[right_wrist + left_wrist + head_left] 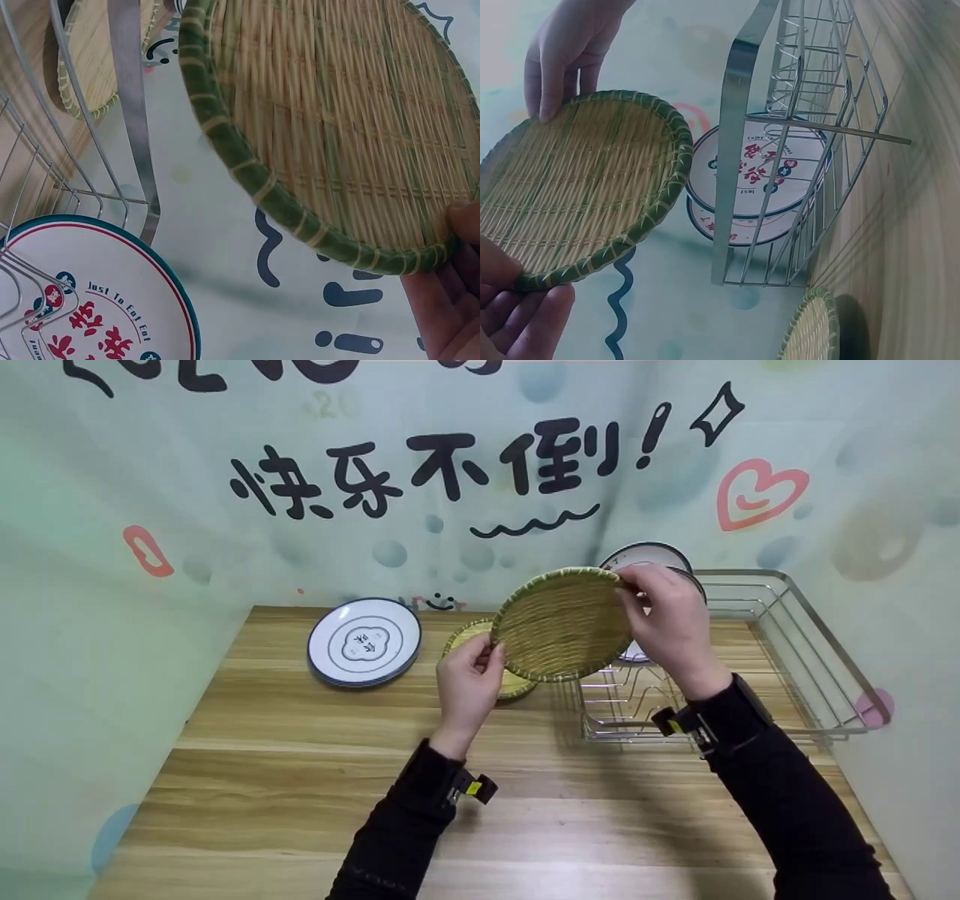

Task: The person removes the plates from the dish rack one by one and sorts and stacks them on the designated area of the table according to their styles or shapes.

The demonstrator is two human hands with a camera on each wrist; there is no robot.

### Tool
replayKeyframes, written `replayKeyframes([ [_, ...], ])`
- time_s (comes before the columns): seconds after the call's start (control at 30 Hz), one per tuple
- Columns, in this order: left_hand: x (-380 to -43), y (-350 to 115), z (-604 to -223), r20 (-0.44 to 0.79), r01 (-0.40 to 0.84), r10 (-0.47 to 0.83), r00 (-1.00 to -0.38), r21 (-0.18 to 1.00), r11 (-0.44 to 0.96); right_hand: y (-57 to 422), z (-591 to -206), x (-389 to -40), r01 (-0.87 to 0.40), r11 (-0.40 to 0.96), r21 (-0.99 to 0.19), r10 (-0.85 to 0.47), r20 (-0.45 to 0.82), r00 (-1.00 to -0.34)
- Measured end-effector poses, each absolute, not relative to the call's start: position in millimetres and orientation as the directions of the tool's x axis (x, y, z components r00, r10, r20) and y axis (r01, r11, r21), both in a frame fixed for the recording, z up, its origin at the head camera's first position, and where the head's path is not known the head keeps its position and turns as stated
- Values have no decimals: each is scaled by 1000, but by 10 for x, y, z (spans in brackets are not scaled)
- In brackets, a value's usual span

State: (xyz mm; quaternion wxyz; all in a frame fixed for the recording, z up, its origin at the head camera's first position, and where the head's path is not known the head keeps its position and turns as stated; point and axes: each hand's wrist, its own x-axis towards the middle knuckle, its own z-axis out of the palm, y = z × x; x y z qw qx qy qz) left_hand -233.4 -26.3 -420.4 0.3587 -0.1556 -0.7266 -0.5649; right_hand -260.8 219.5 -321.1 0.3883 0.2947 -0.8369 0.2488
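Both hands hold up a round woven bamboo tray (562, 626) with a green bound rim, tilted above the table. My left hand (471, 679) pinches its lower left edge between thumb and fingers. The right hand (667, 619) grips the upper right edge; in the left wrist view the right hand's fingers (551, 90) lie over the rim. Behind the raised tray, a second woven tray (517, 687) lies on the table, partly hidden. In the right wrist view the held tray (337, 135) fills much of the picture, its rim pinched at the right.
A wire dish rack (832, 660) stands at the right of the wooden table (300, 795). Plates with red and dark print stand upright in the rack, one printed plate (757, 165) showing through the wires. White plates with blue rims (364, 641) lie stacked at the back left.
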Motion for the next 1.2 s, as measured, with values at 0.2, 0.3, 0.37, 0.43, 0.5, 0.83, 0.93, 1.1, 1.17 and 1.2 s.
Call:
replayKeyframes([
  [0.2,-2303,-299,-4194,667,609,-200,-718,741,283,2180,-3242,-2629,-696,690,-197,-321,779,-539],
  [0.3,-2294,-310,-4193,658,604,-204,-725,750,271,2174,-3256,-2634,-701,676,-227,-322,765,-558],
  [0.37,-2288,-320,-4193,651,598,-207,-731,756,266,2176,-3266,-2637,-708,660,-251,-328,751,-573],
  [0.43,-2281,-332,-4192,643,590,-211,-736,763,265,2183,-3275,-2641,-717,639,-278,-339,735,-587],
  [0.5,-2278,-347,-4191,642,588,-212,-737,763,268,2196,-3281,-2642,-725,620,-299,-353,719,-599],
  [0.83,-2291,-410,-4225,632,578,-218,-743,771,267,2269,-3334,-2622,-725,593,-350,-396,658,-641],
  [0.93,-2294,-427,-4231,624,568,-224,-748,778,269,2294,-3353,-2617,-724,589,-360,-402,647,-648],
  [1.1,-2302,-473,-4239,600,546,-237,-764,797,259,2340,-3408,-2612,-719,604,-343,-408,642,-649],
  [1.17,-2305,-498,-4240,582,529,-249,-774,811,248,2356,-3435,-2610,-718,611,-333,-411,642,-647],
  [1.2,-2308,-512,-4243,571,519,-257,-780,819,245,2365,-3449,-2609,-718,614,-328,-414,641,-647],
])
